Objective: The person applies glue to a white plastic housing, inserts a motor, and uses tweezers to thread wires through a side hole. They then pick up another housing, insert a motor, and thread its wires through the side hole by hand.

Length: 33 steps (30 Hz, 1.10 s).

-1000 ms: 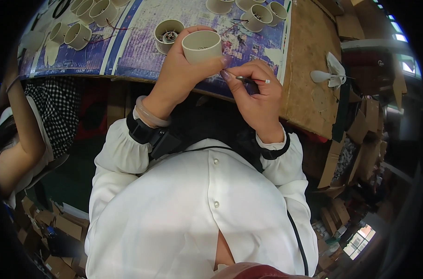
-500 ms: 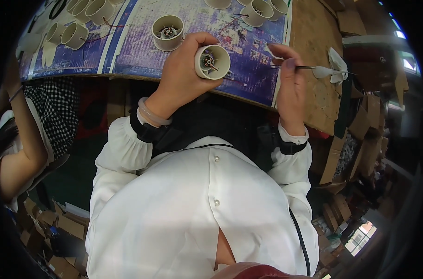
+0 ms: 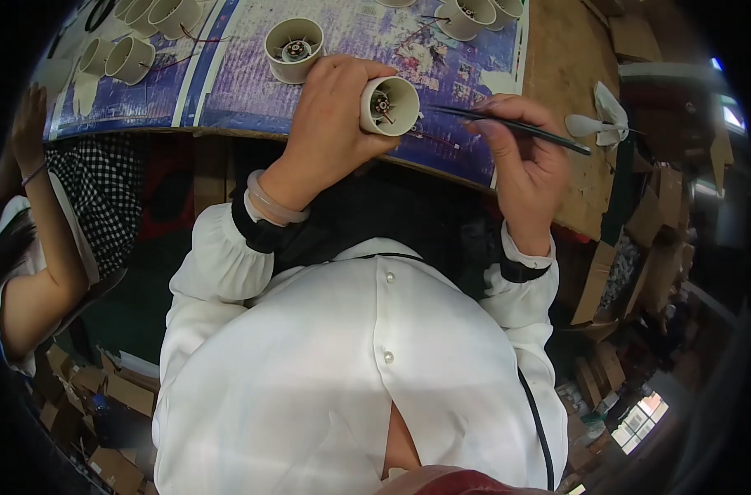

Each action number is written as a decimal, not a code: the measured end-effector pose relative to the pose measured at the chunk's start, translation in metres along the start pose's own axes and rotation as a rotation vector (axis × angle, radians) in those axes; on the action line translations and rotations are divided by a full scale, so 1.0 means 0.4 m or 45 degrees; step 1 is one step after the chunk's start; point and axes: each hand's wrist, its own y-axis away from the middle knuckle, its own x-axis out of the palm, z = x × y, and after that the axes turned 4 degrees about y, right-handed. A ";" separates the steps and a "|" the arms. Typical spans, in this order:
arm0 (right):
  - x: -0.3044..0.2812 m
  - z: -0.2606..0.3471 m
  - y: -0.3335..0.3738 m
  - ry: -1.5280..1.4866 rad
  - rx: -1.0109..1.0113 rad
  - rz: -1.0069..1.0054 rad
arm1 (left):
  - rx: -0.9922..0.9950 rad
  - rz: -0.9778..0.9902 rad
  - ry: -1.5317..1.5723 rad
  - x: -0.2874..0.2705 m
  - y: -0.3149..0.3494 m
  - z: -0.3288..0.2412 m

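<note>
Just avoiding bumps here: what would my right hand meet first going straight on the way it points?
Led by the dark slim tool, your right hand would probably meet the pale cup in your left hand first, though depth is unclear.

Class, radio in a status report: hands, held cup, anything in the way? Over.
Left hand: gripping pale cup, round core inside. Right hand: holding slim dark tool, tip toward cup. Nothing visible between tip and cup.

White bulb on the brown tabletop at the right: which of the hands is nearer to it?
Right. The right hand, holding a slim dark tool, is just left of the white bulb; the left hand, around a pale cup, is much farther left.
</note>
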 end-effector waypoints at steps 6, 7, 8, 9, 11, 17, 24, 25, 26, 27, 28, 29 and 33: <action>0.048 -0.014 -0.005 0.250 -0.040 0.182 | -0.043 0.031 0.042 -0.009 0.003 0.002; 0.053 -0.014 -0.005 0.324 -0.024 0.204 | -0.055 0.034 0.052 -0.009 0.003 0.001; 0.055 -0.018 -0.006 0.323 -0.023 0.204 | -0.066 0.037 0.063 -0.008 0.004 0.001; 0.058 -0.026 -0.006 0.325 -0.034 0.195 | -0.068 0.038 0.063 -0.008 0.004 0.001; 0.063 -0.036 -0.008 0.328 -0.058 0.178 | -0.061 0.045 0.044 -0.007 0.003 0.001; 0.067 -0.034 -0.009 0.220 0.035 0.138 | -0.056 0.045 0.031 -0.005 0.003 0.002; 0.080 -0.033 -0.013 0.241 0.051 0.162 | -0.068 0.034 0.043 -0.008 0.008 0.011; 0.079 -0.036 -0.011 0.230 0.064 0.144 | -0.065 0.037 0.040 -0.006 0.006 0.008; 0.079 -0.038 -0.009 0.219 0.076 0.127 | -0.065 0.040 0.039 -0.005 0.005 0.006; 0.079 -0.040 -0.008 0.209 0.089 0.111 | -0.066 0.043 0.037 -0.004 0.004 0.005; 0.080 -0.042 -0.006 0.206 0.088 0.108 | -0.067 0.046 0.035 -0.003 0.003 0.003; 0.083 -0.042 -0.004 0.218 0.081 0.078 | -0.064 0.049 0.032 -0.001 0.002 0.001; 0.097 -0.041 -0.002 0.259 0.081 0.022 | -0.048 0.021 -0.008 0.000 0.007 0.006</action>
